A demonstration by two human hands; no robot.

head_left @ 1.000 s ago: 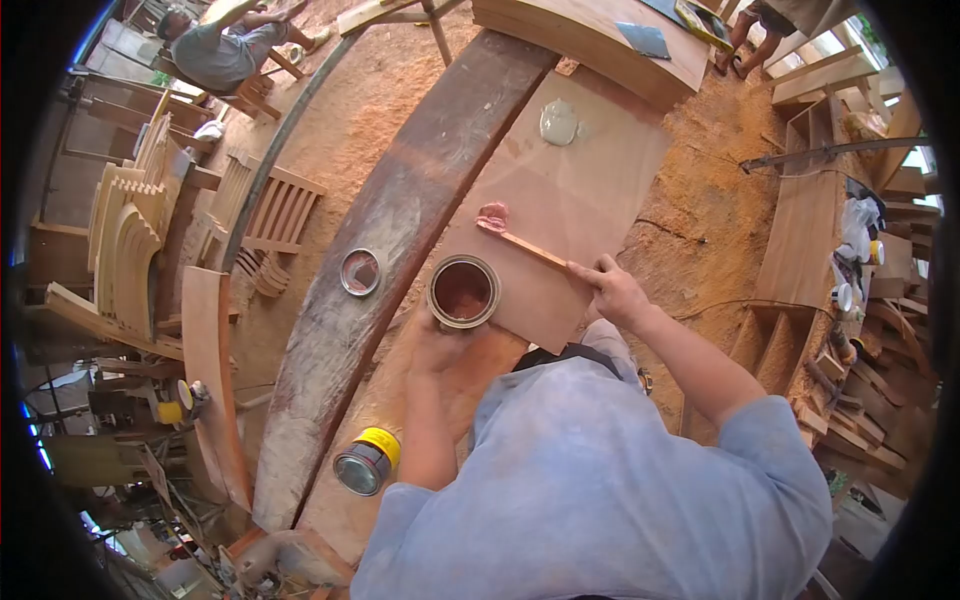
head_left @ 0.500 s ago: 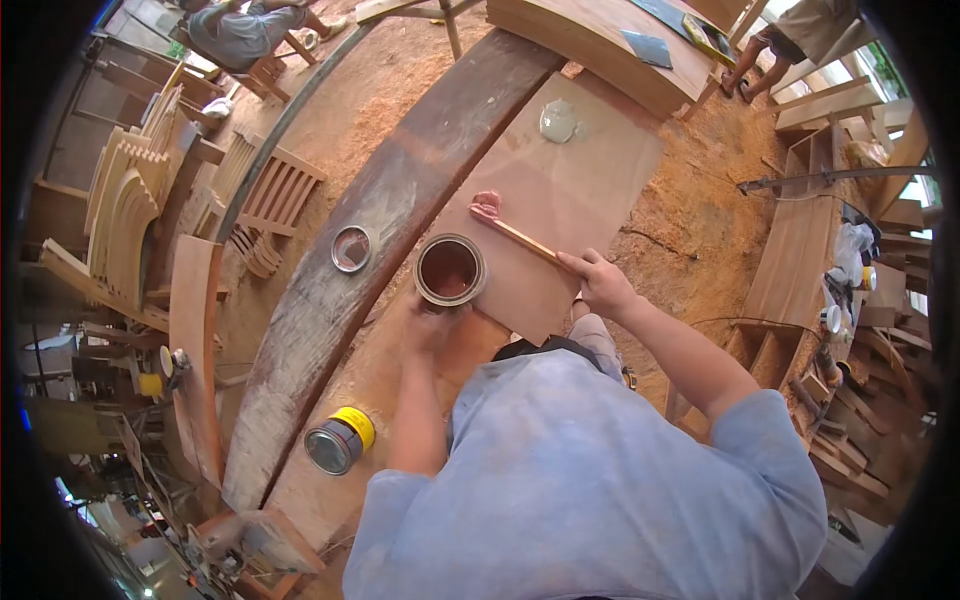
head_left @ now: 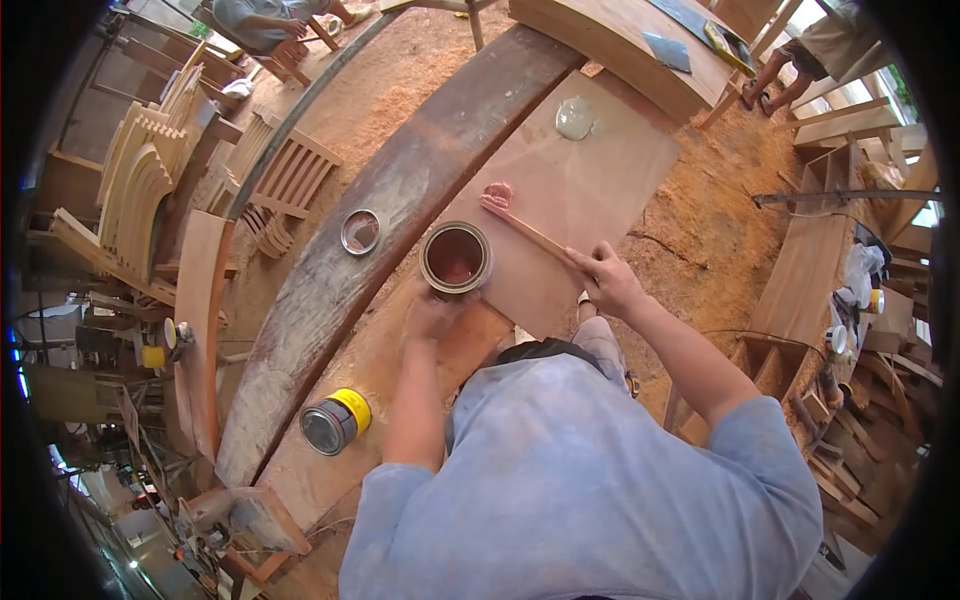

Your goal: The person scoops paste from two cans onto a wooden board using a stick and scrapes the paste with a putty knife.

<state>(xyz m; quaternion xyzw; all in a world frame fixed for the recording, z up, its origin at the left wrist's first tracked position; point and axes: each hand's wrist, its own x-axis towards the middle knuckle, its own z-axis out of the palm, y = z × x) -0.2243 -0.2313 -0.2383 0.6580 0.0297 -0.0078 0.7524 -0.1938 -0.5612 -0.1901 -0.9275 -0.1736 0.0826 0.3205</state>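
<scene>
- Swung to a steeper slant than a second earlier, a wooden stick (head_left: 530, 230) crosses the centre of the frame, its far end at a dab of pink paste (head_left: 499, 191).
- At lower left, a second tin (head_left: 335, 422) with a yellow band sits nearer the body, probably parked within reach.
- Left of centre, the left hand (head_left: 432, 315) meets the near side of an open can (head_left: 487, 258), apparently steadying it; its fingers are largely hidden, so how firmly they close cannot be told.
- Right of centre, the right hand (head_left: 610, 280) pinches the stick's near end between thumb and fingers, a hold that likely keeps skin clear of paste.
- Left of the can, a round lid (head_left: 361, 232) rests on a dark plank (head_left: 440, 150), seemingly laid aside to leave the can open.
- Beneath the stick, a thin brown sheet (head_left: 620, 170) also carries pale paste (head_left: 575, 117) at upper centre, well apart from the pink, perhaps to keep them separate.
- Farther off, one person (head_left: 262, 18) sits at upper left; another (head_left: 800, 65) stands at upper right.
</scene>
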